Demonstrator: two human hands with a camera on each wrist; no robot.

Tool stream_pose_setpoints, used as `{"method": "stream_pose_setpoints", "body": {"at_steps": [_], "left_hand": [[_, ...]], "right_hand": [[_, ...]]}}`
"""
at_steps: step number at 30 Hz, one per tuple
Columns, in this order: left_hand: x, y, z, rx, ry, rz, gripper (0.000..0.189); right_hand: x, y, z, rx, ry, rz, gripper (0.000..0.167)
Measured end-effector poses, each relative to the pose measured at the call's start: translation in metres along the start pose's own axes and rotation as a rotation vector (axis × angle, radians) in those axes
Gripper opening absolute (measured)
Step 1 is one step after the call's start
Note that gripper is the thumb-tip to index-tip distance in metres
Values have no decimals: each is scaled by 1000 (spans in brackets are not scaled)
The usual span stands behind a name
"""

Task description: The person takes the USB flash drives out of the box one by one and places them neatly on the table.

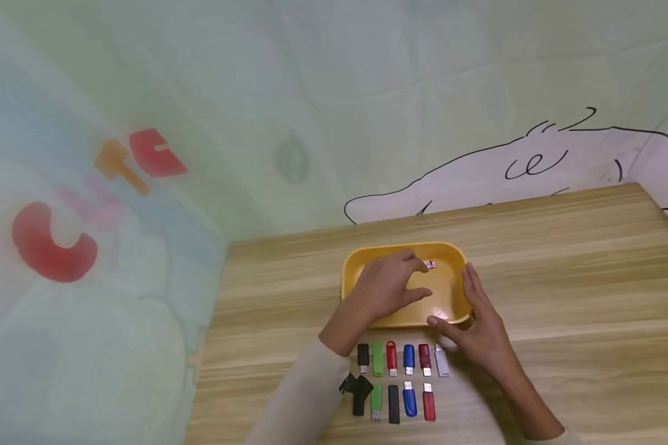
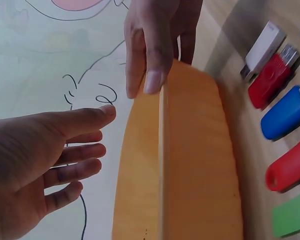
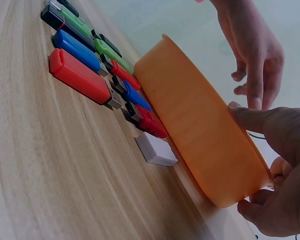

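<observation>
Over the inside of a yellow plastic tray, my left hand reaches with thumb and fingers spread apart and nothing between them. A small white-and-red USB stick lies on the tray floor by its fingertips. My right hand grips the tray's near right corner, thumb on the near rim and fingers along the right side. In the right wrist view, that thumb lies on the rim of the orange-looking tray wall. The left wrist view shows my left hand beside the rim, its fingers loosely bent.
Two rows of USB sticks lie on the wooden table in front of the tray. Among them are a silver one, a blue one, a red one and a black one. A printed cloth hangs behind the table.
</observation>
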State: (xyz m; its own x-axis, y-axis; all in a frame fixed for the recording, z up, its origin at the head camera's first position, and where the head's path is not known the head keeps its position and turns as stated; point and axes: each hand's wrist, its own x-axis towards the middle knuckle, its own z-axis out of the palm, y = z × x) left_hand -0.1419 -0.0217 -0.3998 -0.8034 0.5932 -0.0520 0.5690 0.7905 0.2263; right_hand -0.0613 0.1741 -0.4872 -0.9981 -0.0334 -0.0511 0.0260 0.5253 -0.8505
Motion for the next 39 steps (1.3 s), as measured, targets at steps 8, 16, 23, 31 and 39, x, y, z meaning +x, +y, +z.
{"method": "stream_pose_setpoints", "body": {"at_steps": [8,16,23,31,39], "left_hand": [[30,-11,8,-16,-51,-14,41],[49,-16,18,21,-72,-32,40],[59,-13,31,102,-135,-51,38],[63,-9,41,153,-170,-40,24],[60,-9,48,195,-167,-33,20]], "right_hand": [[0,1,1,19,9,-12,119],[-1,0,0,20,17,-17,119],[-4,-2,-1,15,5,0,119],[-4,-3,-3,19,9,-3,119],[-5,-3,-3,16,3,10,120]]}}
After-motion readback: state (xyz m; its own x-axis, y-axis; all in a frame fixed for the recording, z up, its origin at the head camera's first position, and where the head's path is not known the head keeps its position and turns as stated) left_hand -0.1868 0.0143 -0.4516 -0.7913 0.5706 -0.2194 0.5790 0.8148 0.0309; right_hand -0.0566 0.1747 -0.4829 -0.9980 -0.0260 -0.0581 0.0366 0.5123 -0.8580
